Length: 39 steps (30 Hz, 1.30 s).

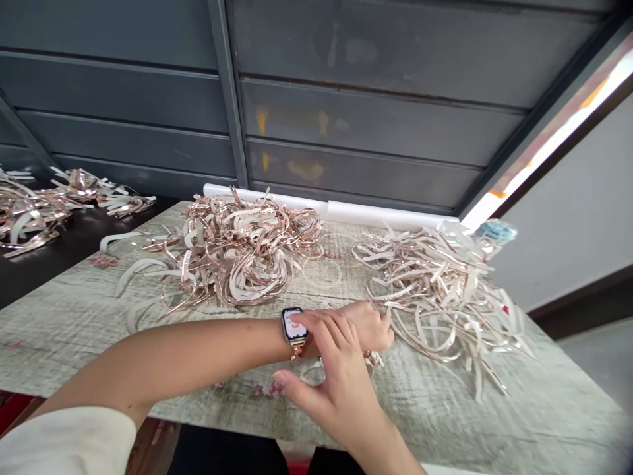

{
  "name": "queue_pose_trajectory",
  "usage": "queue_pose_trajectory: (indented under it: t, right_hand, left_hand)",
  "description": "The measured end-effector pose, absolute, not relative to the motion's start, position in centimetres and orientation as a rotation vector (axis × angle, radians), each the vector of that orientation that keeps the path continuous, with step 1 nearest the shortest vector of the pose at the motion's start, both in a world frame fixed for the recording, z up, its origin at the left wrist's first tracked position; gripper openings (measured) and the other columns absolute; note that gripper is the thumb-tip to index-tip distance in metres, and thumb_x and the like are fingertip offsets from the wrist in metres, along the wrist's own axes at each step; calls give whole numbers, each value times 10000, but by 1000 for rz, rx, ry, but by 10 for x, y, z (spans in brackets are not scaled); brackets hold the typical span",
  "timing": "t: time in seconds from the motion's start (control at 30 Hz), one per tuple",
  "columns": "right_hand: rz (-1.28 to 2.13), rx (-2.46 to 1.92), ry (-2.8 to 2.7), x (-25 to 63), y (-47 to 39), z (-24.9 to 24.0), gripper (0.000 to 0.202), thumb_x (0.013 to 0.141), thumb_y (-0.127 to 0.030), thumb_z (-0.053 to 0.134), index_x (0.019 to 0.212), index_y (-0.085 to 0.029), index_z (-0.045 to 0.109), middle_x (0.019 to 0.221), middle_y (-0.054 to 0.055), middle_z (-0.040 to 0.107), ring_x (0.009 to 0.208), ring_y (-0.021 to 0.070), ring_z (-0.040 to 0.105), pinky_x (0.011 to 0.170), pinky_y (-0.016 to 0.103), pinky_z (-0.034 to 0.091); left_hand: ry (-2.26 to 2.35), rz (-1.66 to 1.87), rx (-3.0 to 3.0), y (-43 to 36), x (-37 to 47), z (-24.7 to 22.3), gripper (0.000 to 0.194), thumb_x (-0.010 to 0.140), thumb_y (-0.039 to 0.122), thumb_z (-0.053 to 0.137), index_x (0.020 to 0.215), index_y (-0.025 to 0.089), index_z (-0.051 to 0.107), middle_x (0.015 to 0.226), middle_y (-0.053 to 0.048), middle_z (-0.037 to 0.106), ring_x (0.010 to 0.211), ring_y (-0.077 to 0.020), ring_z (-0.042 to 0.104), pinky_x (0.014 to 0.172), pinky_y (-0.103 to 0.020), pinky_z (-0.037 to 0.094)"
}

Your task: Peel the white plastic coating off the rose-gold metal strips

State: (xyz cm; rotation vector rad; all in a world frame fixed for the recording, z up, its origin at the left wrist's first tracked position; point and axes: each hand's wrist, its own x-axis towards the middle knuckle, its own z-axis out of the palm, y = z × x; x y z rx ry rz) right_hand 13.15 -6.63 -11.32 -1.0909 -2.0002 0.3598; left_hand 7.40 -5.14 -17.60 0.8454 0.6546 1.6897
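Fingertips of the right hand (341, 369) touch the screen of a smartwatch (295, 326), thumb spread wide; the left hand (372, 326) is curled, its grip unclear. Beyond, strip bundles lie left (252, 247) and right (440, 290) on the table (405, 409).

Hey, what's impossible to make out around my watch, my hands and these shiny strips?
All in the head view:
- Watch screen details: too small, partly under the right hand.
- Left palm: hidden by the left hand's curled fingers.
- Far-left strips: cut off by the left edge.
- Blue item: too blurred to identify.
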Motion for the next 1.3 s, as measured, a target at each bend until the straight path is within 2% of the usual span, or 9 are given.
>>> queue_pose_trajectory:
  t: [0.1, 0.2, 0.37, 0.57, 0.7, 0.83, 0.97, 1.1, 1.3]
  right_hand:
    - [393, -1072, -1987, 132, -66, -114, 579, 862, -507, 713, 1340, -237, 530, 1212, 94, 683, 1111, 307, 608, 988, 479, 476]
    - [413, -1112, -1941, 134, -66, -115, 547, 864, -457, 699, 1310, -196, 518, 1212, 127, 675, 1096, 315, 618, 946, 483, 503]
    - [416, -1124, -1936, 135, -67, -114, 462, 852, -436, 705, 1221, -190, 574, 1142, 120, 681, 1058, 318, 626, 919, 492, 512]
    - [406, -1109, -1926, 138, -68, -116, 502, 865, -467, 688, 1266, -207, 536, 1174, 117, 674, 1072, 321, 627, 921, 490, 529]
    - [402, -1112, -1930, 140, -70, -118, 514, 870, -425, 688, 1303, -227, 496, 1206, 113, 665, 1092, 320, 626, 926, 484, 538]
    - [416, -1115, -1926, 139, -71, -118, 508, 861, -404, 702, 1297, -240, 498, 1195, 106, 664, 1092, 319, 625, 929, 490, 538]
    - [414, -1139, -1932, 139, -69, -117, 455, 866, -399, 703, 1260, -250, 530, 1149, 94, 676, 1060, 317, 632, 907, 492, 540]
    - [401, -1132, -1922, 139, -68, -119, 462, 885, -411, 686, 1274, -235, 509, 1208, 115, 662, 1103, 321, 622, 935, 497, 535]
    - [381, -1142, -1933, 138, -68, -120, 464, 876, -390, 697, 1267, -233, 500, 1171, 111, 669, 1073, 325, 628, 912, 518, 542]
  left_hand:
    - [439, 1857, 308, -53, 100, -158, 576, 753, 584, 692, 1268, 336, 620, 1166, -15, 609, 1292, -236, 506, 1063, -289, 495]
    - [329, 1915, -8, -53, 115, -139, 492, 745, 569, 692, 1152, 293, 668, 1118, -6, 611, 1233, -192, 546, 989, -200, 515]
    - [331, 1932, -52, -57, 114, -126, 463, 771, 656, 627, 1013, 264, 674, 1105, -29, 590, 1224, -191, 560, 959, -188, 533]
    - [183, 1909, -55, -63, 117, -128, 536, 703, 620, 716, 1111, 275, 665, 1060, 2, 596, 1194, -131, 546, 987, -91, 474]
    - [93, 1939, -82, -66, 119, -125, 694, 675, 698, 710, 1180, 224, 662, 1087, -34, 599, 1154, -158, 580, 988, -142, 502]
    - [77, 1932, -70, -66, 115, -125, 594, 740, 650, 686, 1176, 247, 662, 1082, -30, 601, 1102, -152, 605, 963, -173, 528]
    - [63, 1923, -48, -64, 111, -130, 590, 677, 661, 734, 1101, 254, 670, 1004, -22, 596, 1060, -174, 614, 950, -213, 547]
    - [21, 1920, -60, -61, 111, -129, 606, 672, 638, 746, 1128, 248, 657, 1001, -15, 606, 1008, -157, 626, 917, -191, 555]
    - [38, 1956, -216, -58, 118, -125, 633, 731, 729, 604, 1103, 220, 655, 972, -30, 580, 955, -138, 633, 870, -185, 569]
